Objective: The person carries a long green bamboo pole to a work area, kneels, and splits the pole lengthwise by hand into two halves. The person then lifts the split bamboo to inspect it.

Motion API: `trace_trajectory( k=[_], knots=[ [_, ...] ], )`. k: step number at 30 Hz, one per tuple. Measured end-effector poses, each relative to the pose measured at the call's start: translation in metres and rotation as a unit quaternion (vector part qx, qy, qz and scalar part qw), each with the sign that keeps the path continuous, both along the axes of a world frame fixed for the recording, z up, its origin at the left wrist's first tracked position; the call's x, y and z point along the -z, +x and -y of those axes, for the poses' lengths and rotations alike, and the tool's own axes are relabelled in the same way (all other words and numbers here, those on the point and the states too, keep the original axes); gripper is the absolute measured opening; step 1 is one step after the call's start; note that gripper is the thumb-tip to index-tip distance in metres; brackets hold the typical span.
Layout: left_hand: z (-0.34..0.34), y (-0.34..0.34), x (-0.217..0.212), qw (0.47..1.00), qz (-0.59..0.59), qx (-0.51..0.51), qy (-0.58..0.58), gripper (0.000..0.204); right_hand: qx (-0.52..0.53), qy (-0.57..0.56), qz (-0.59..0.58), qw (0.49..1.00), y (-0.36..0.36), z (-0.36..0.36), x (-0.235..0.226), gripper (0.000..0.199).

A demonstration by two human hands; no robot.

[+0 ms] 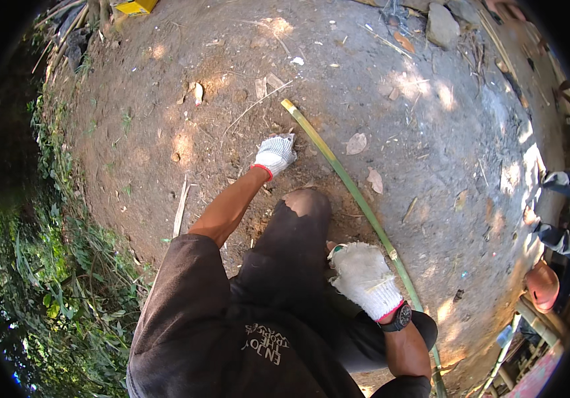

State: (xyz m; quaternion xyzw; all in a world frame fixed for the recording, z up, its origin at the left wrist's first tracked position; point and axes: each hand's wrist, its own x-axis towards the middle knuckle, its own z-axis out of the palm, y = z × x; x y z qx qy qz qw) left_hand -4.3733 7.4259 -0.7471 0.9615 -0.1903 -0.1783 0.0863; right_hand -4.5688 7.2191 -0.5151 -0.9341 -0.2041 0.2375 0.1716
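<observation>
"while the person's knees are bent, where does the green pole (358,196) lie?"

"over the dirt ground (212,142), slanting from the far middle, where its tip is yellowish, to the near right, passing behind the right knee (425,326)."

"and the left hand (276,154)?"

"reaching far, in a white dotted glove with a red cuff, low over the soil just left of the pole, apart from it. its fingertips are hidden, so i can't tell whether they're spread or pinching something."

"the right hand (364,275)?"

"nearer, in a worn white glove, just left of the pole, with a dark watch (401,317) at the wrist. its fingers curl out of sight; i can't tell what they grip, if anything."

"what else?"

"two dry leaves (356,143) right of the pole, leafy plants (66,272) at the left, and a brown shoe (541,286) at the far right edge."
</observation>
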Motion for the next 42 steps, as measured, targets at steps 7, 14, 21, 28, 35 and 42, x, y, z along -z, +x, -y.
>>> trace_trajectory(
  k=[7,14,21,28,35,42],
  knots=[
    [0.008,0.009,0.024,0.992,-0.047,0.052,0.107,0.048,0.001,-0.020,-0.037,0.999,0.003,0.001,0.002,0.035],
    [-0.008,0.006,0.016,0.994,0.019,0.109,0.007,0.065,0.018,0.002,-0.002,1.000,0.001,0.005,-0.003,0.034],
    [0.015,0.007,0.025,0.995,-0.022,0.063,0.069,0.027,0.007,0.009,-0.001,1.000,0.005,0.002,-0.004,0.018],
    [-0.001,-0.007,0.027,0.997,-0.044,0.035,0.054,0.052,-0.061,-0.023,-0.064,0.996,0.009,-0.001,-0.014,0.030],
    [0.015,0.019,0.028,0.978,-0.186,0.008,0.093,0.067,-0.084,0.004,-0.066,0.994,0.007,-0.005,-0.021,0.029],
    [0.004,0.032,0.036,0.972,-0.125,0.140,0.140,0.066,-0.076,0.002,-0.072,0.994,0.005,-0.004,-0.020,0.026]
  ],
)
